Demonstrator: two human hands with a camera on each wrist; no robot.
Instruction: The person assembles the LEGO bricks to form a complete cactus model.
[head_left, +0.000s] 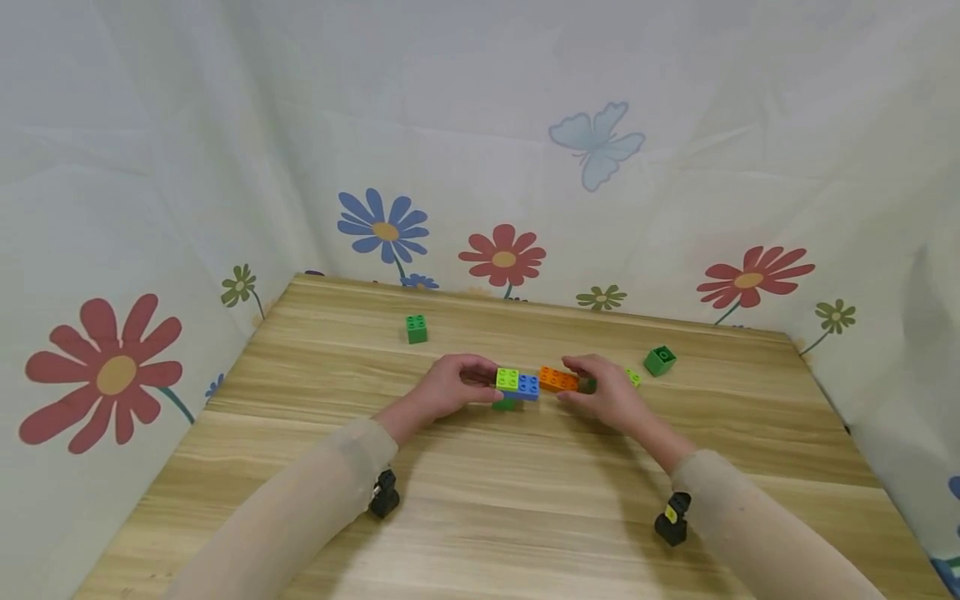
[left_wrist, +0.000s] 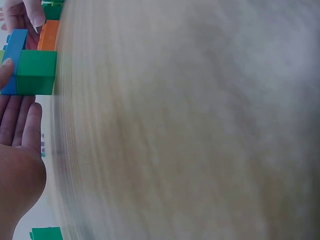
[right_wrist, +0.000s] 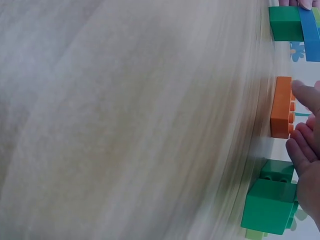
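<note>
In the head view my left hand (head_left: 453,387) holds a small brick stack by its left side, the thumb in front and the fingers behind. The stack has a lime brick (head_left: 507,378) on top of a blue brick (head_left: 529,386), with a green brick (left_wrist: 36,72) beneath. My right hand (head_left: 603,392) is spread over the right end of an orange brick (head_left: 553,377) that lies on the table. In the right wrist view its thumb is right at the orange brick's studs, its fingers beside the near end. Green bricks (right_wrist: 269,206) sit under that hand, partly hidden.
A green brick (head_left: 416,329) stands at the back left of the wooden table (head_left: 480,517). Another green brick (head_left: 660,361) lies tipped over on the right, near a partly hidden lime brick (head_left: 633,377). A flowered cloth (head_left: 450,150) hangs behind the table.
</note>
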